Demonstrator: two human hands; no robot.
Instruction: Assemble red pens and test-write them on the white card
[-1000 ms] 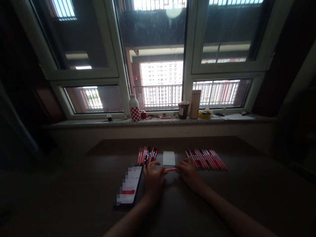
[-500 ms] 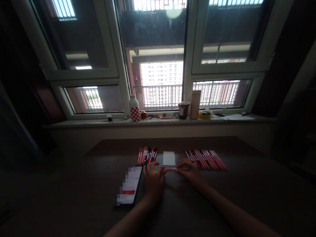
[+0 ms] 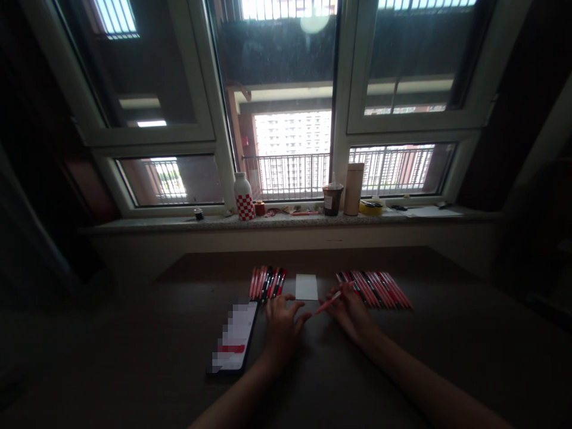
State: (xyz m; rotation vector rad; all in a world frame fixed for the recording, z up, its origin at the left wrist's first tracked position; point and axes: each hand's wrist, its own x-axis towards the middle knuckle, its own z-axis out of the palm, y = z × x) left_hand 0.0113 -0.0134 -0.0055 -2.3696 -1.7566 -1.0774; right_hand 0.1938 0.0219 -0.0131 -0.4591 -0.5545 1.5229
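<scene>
My right hand [image 3: 353, 316] grips a slim pink pen [image 3: 328, 303], which slants with its lower end toward my left hand. My left hand [image 3: 285, 325] has its fingers apart and holds nothing; its fingertips are close to the pen's lower end. Just beyond the hands lies a small white paper pad [image 3: 306, 287]. Left of the pad, a row of pink, red and black pens [image 3: 267, 282] lies side by side. A larger row of similar pens [image 3: 379, 290] lies to the right, partly behind my right hand.
A phone [image 3: 235, 339] lies left of my left hand on the dark table [image 3: 179, 333]. Along the windowsill [image 3: 286, 221] stand a checkered bottle [image 3: 244, 196], a drink cup [image 3: 332, 199], a tall tumbler [image 3: 353, 189] and a yellow tape roll [image 3: 370, 207].
My left hand has let go of the pen and its fingers have spread. The pen, level between both hands before, now tilts up to the right in my right hand.
</scene>
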